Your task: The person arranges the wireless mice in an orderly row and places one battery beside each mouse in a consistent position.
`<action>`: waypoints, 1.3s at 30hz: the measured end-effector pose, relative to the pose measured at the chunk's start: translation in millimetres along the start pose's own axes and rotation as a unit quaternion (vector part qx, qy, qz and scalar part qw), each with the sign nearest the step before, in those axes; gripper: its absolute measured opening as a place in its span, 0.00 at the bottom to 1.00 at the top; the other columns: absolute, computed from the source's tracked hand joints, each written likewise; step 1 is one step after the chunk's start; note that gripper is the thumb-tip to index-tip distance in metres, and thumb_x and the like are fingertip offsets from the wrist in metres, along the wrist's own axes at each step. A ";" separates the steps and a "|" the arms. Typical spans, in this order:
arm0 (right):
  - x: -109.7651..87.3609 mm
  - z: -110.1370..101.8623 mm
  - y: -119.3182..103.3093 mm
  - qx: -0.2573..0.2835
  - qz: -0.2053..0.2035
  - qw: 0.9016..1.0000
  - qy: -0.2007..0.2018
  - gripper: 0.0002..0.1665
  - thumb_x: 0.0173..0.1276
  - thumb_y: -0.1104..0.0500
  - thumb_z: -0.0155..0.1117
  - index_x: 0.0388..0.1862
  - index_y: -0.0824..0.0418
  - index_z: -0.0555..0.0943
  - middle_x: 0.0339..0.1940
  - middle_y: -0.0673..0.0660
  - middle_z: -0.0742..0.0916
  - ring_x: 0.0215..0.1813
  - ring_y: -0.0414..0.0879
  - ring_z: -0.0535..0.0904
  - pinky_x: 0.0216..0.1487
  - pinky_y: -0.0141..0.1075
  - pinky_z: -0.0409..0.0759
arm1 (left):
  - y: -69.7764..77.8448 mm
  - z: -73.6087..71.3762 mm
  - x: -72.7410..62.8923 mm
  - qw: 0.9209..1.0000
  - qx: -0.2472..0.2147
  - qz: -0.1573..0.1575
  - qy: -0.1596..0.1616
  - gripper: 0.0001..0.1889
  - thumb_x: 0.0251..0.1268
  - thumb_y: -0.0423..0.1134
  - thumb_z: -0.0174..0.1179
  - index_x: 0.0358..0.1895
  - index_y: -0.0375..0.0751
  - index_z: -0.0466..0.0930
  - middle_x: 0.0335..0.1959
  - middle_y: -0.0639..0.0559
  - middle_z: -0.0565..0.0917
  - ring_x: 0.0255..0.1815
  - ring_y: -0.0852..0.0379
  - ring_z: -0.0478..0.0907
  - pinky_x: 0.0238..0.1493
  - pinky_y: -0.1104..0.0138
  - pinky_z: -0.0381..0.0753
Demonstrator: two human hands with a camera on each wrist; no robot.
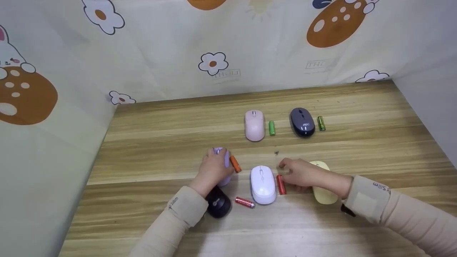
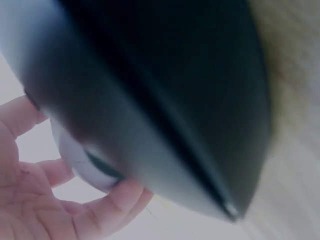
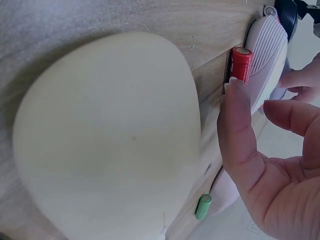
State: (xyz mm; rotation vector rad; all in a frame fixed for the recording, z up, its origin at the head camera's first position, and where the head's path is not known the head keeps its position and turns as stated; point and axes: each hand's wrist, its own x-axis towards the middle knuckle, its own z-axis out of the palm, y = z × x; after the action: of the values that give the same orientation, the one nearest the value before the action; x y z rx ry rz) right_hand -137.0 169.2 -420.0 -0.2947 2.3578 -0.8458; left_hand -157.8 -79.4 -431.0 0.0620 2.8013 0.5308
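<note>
The left hand (image 1: 214, 169) curls its fingers in a grip, its forearm (image 1: 160, 228) slanting inward. The right hand (image 1: 300, 174) points leftward, its fingers loosely bent and holding nothing.

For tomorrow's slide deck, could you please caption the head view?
Left hand on a purple mouse, right hand by a red battery, white mouse between them on a wood-grain table.

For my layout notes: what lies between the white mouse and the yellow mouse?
The head view shows a red battery beside the white mouse, then part of the right hand.
</note>
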 end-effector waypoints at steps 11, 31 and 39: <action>1.4 1.9 2.7 -0.005 -0.005 1.000 0.008 0.24 0.61 0.61 0.56 0.56 0.69 0.69 0.37 0.65 0.81 0.15 0.42 0.75 0.16 0.34 0.76 | -8.3 -2.6 5.5 0.999 0.007 0.014 0.034 0.30 0.50 0.42 0.64 0.60 0.42 0.69 0.54 0.30 0.65 0.50 0.33 0.69 0.47 0.49 0.76; 3.1 4.3 2.9 -0.052 -0.019 0.998 0.021 0.24 0.59 0.60 0.57 0.54 0.68 0.71 0.41 0.64 0.82 0.24 0.44 0.77 0.25 0.34 0.75 | -34.0 -42.4 87.4 0.995 -0.021 -0.022 0.090 0.34 0.52 0.39 0.57 0.66 0.42 0.60 0.65 0.33 0.56 0.55 0.34 0.65 0.53 0.49 0.71; 3.8 5.0 1.7 -0.072 -0.018 0.997 0.011 0.25 0.59 0.59 0.59 0.55 0.68 0.71 0.46 0.67 0.81 0.35 0.48 0.77 0.34 0.38 0.76 | -39.4 -42.8 100.9 0.995 -0.032 -0.044 0.085 0.32 0.54 0.40 0.55 0.66 0.41 0.61 0.62 0.35 0.58 0.58 0.40 0.62 0.57 0.50 0.68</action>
State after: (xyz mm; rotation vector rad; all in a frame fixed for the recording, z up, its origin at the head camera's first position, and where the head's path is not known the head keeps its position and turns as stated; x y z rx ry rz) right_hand -137.0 166.5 -425.9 -0.3906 2.4463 -0.6999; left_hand -266.3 -121.5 -434.7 -0.1241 2.9330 0.6316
